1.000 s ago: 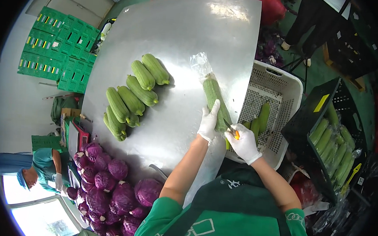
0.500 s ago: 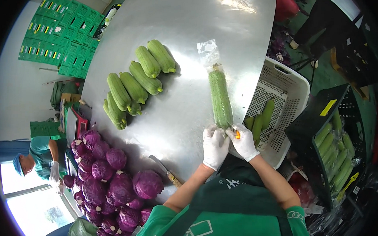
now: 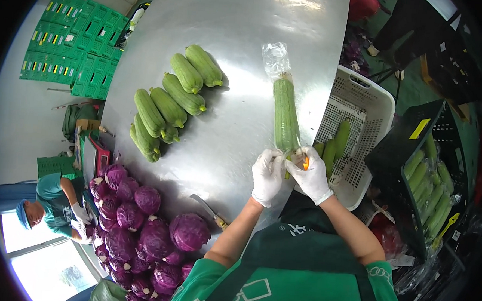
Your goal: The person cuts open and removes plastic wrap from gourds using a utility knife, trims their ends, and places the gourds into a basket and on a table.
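Note:
My gloved left hand pinches the plastic at the near end of a long green gourd, which lies bagged on the steel table, with loose plastic beyond its far end. My gloved right hand grips a small orange-handled cutting tool beside that same end; its blade is mostly hidden. To the left lies a group of several gourds. A curved knife with a wooden handle rests below them, beside a pile of purple cabbages.
Right of the table stand a white basket with several green gourds and a black crate of bagged ones. Green crates are stacked at the back left. A co-worker works at the lower left; dark-clad legs show at upper right.
My left hand has slid from the gourd's middle to its near end, meeting my right hand there. The gourd now points more straight away from me. The co-worker's hands have moved.

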Motion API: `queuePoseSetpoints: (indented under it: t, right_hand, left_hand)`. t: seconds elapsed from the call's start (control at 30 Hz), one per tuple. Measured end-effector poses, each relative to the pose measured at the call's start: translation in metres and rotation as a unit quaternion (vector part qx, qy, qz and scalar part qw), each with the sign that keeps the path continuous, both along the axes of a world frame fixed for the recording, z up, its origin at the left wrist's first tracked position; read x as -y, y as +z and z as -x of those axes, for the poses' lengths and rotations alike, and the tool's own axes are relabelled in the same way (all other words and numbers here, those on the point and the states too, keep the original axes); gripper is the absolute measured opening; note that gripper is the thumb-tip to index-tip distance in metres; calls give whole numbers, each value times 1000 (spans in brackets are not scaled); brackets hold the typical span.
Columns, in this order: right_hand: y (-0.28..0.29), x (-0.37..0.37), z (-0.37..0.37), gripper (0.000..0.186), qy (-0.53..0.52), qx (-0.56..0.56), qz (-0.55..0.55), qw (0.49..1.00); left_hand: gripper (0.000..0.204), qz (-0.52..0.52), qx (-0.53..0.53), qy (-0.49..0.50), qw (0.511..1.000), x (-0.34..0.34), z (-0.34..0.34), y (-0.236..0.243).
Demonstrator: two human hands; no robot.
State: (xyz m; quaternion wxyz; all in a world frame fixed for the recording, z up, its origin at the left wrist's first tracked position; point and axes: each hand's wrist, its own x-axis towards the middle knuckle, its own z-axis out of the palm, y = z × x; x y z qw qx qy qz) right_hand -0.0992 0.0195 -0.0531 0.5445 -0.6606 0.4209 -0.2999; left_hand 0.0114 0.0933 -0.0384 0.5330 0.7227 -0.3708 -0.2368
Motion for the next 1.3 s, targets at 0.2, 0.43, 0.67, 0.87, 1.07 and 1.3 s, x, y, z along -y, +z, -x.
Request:
queuePoseSetpoints:
  t: [0.2,0.43,0.67,0.87,1.07,1.3]
  right_hand:
    - [9,3,1,26,30,-48,-8,998]
    - [23,3,5,15,33,-103,126,986]
    - [22,5,3,11,-39,-42,177,983]
    - [13,-5,-1,12,-26,-29,131,991]
    - [5,2,5,21,89,-16,228,969]
    - [27,17,1,21,78,-50,303,948]
  left_hand:
    - [7,22,-34,-14,999,3,-1,5]
    - [12,54,189,-111,974,11,1,19]
    - [6,81,-186,19,979,12,12,16]
    - [6,119,-408,80,902,-6,7,1]
    - [15,-1,18,-24,1000,-7,-11,4]
    - [22,28,345,-75,935,12,-21,24]
